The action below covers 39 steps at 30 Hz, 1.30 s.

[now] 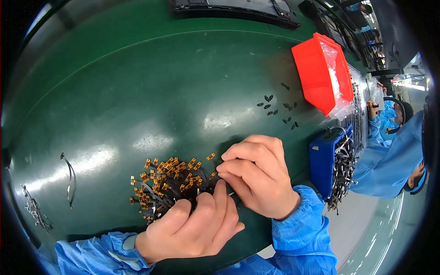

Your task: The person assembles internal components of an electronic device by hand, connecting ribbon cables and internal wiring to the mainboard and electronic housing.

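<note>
A heap of short black cables with orange, two-holed end pieces (172, 173) lies on the green table in front of me. My left hand (192, 224) rests at the heap's near right side, its fingers curled and closed. Its fingertips meet those of my right hand (259, 176), which is pinched shut at the heap's right edge. An orange end piece (212, 175) shows right beside the touching fingertips. Whatever sits between the fingers is too small and too covered to make out. Another orange end piece (210, 156) lies just beyond them.
Small black parts (268, 106) lie scattered beyond my right hand. A red bin (311, 68) with clear plastic bags and a blue bin (321, 160) of cables stand at the right. Loose cables (69, 178) lie left. A co-worker in blue (389, 156) sits at the right.
</note>
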Motion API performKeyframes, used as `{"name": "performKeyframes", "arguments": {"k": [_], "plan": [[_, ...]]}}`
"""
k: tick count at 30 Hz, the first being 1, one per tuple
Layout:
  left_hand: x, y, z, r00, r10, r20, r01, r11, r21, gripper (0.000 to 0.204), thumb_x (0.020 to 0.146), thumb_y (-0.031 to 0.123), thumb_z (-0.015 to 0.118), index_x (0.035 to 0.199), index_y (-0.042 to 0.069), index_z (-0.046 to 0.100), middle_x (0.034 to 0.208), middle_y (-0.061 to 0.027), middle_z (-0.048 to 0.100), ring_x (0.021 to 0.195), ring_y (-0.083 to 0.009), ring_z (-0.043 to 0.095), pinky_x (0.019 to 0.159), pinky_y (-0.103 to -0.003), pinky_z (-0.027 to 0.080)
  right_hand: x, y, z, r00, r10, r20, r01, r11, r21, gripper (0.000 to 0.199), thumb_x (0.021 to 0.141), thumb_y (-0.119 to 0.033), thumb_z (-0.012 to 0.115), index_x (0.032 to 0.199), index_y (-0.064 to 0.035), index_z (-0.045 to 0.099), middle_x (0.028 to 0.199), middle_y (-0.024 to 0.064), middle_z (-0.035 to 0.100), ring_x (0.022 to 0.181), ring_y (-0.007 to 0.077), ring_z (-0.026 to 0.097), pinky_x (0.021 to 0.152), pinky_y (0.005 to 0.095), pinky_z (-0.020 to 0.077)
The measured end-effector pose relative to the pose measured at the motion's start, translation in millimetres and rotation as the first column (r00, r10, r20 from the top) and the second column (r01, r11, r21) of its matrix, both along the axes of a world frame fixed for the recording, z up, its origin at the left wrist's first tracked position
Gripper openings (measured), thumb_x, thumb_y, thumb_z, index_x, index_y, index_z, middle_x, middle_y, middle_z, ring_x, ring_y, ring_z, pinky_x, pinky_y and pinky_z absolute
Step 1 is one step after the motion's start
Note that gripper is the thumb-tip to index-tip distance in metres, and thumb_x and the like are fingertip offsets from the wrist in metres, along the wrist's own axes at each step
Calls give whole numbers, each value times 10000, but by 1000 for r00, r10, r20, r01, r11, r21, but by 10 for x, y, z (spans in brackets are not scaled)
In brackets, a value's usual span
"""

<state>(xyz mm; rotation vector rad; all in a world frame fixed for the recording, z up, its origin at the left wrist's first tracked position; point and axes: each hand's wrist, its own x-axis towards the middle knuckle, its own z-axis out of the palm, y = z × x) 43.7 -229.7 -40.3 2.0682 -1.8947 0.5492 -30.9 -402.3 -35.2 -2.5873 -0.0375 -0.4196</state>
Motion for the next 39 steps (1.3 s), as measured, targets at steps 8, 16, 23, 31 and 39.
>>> {"name": "performKeyframes", "arguments": {"k": [8, 16, 23, 31, 39], "plan": [[9, 16, 13, 999, -33, 44, 33, 999, -8, 379, 964, 368, 448, 825, 109, 688, 897, -31, 726, 704, -121, 559, 594, -253, 340, -170, -34, 93, 981, 192, 0, -185, 946, -266, 272, 728, -116, 630, 976, -23, 694, 1123, 67, 635, 1059, 211, 580, 823, 352, 481], [-19, 52, 14, 999, -26, 38, 26, 1000, 6, 363, 958, 363, 463, 821, 116, 690, 870, -22, 716, 745, -116, 552, 618, -257, 337, -57, -40, 177, 962, 272, -31, -265, 896, -355, 282, 713, -159, 591, 920, 3, 691, 1069, 85, 665, 1042, 185, 604, 787, 328, 520], [-77, 48, -4, 998, 8, 64, -6, 999, -42, 356, 953, 371, 472, 805, 126, 685, 868, -16, 715, 752, -122, 544, 625, -261, 336, -62, 99, 266, 980, 194, -49, -199, 911, -362, 197, 668, -111, 711, 852, -43, 718, 1064, 40, 687, 973, 200, 622, 712, 319, 511], [-76, 104, 89, 995, 65, 70, -70, 996, 61, 302, 910, 428, 515, 878, 170, 668, 1038, -4, 696, 885, -87, 529, 756, -274, 334, -152, -5, 354, 997, -1, 72, 5, 999, -54, 366, 590, -3, 605, 938, 38, 710, 1047, 124, 676, 942, 282, 635, 817, 357, 536], [-225, 430, 129, 941, 207, -268, -143, 960, 240, 547, 859, 496, 582, 1275, 141, 586, 1462, -94, 454, 1339, -290, 400, 1093, -514, 281, -403, 135, 644, 962, -255, 95, 247, 965, 90, 375, 692, 134, 600, 1022, -3, 715, 1056, 143, 674, 924, 317, 638, 824, 364, 522]]}}
